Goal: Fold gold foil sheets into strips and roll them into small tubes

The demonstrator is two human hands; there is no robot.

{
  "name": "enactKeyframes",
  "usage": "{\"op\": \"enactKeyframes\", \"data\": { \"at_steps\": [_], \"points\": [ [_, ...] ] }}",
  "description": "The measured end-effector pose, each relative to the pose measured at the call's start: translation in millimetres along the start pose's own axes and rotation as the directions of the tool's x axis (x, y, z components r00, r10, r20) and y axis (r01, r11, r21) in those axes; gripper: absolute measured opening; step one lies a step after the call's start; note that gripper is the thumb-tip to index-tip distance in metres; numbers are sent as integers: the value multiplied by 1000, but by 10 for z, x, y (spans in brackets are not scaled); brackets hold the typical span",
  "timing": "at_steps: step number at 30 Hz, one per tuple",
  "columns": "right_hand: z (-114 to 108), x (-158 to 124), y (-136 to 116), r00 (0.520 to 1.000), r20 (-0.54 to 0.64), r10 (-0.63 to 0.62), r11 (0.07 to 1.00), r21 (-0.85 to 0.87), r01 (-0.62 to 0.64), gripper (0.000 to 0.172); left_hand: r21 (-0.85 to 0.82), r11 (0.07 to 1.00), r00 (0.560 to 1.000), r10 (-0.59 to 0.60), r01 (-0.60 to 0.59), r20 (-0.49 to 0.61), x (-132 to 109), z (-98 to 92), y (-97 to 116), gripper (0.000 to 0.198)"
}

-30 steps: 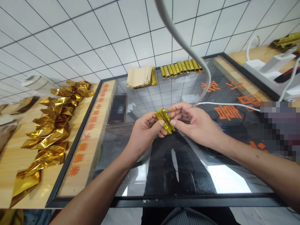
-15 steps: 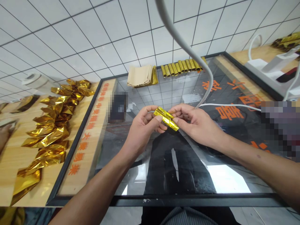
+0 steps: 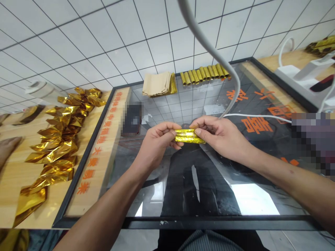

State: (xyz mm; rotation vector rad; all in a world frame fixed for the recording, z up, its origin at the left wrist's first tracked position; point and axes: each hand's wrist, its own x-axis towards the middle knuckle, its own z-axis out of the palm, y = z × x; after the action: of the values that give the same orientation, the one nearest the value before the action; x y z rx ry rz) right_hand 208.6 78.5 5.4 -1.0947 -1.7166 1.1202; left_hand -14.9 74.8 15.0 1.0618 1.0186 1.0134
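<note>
A small folded gold foil piece [image 3: 187,136] is held level between both hands above the glass-topped table [image 3: 183,104]. My left hand [image 3: 156,143] pinches its left end with thumb and fingers closed. My right hand [image 3: 219,136] pinches its right end, fingers curled round it. A row of finished gold foil rolls [image 3: 204,74] lies at the table's far edge, next to a stack of tan paper sheets [image 3: 157,84].
A heap of loose gold foil strips [image 3: 59,139] covers the wooden surface on the left. A white cable [image 3: 217,55] hangs down over the table and runs right towards a white power strip [image 3: 300,75]. Another person's hand [image 3: 7,148] shows at the far left edge.
The foil piece has turned from a steep slant to lying level between my fingers. Both hands have stayed in place, only the fingers shifted along it.
</note>
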Motion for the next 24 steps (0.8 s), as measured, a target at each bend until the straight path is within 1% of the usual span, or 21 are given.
{"op": "enactKeyframes", "data": {
  "at_steps": [4, 9, 12, 15, 20, 24],
  "points": [
    [-1, -4, 7, 999, -35, -12, 1000, 3, 13, 14, 16, 1000, 1000, 9, -8, -13, 5, -9, -15, 17],
    [13, -24, -11, 997, -79, 1, 1000, 7, 0, 24, -35, 999, 995, 12, -15, -100, 29, -27, -22, 20],
    [23, -27, -20, 996, -84, 10, 1000, 10, -10, 30, -75, 997, 990, 1, -12, -144, 39, -33, -15, 20],
    [27, -26, 12, 998, -64, 24, 1000, 14, -23, 34, -93, 995, 989, 5, -19, -147, 42, -35, -10, 19],
    [31, -26, 75, 999, -37, 37, 999, 15, -36, 29, -110, 993, 992, 19, -33, -125, 37, -26, -2, 18],
    [32, -17, 62, 998, -41, 39, 998, 46, -37, 25, -116, 993, 993, 13, -27, -116, 30, -10, 21, 19]
  ]
}}
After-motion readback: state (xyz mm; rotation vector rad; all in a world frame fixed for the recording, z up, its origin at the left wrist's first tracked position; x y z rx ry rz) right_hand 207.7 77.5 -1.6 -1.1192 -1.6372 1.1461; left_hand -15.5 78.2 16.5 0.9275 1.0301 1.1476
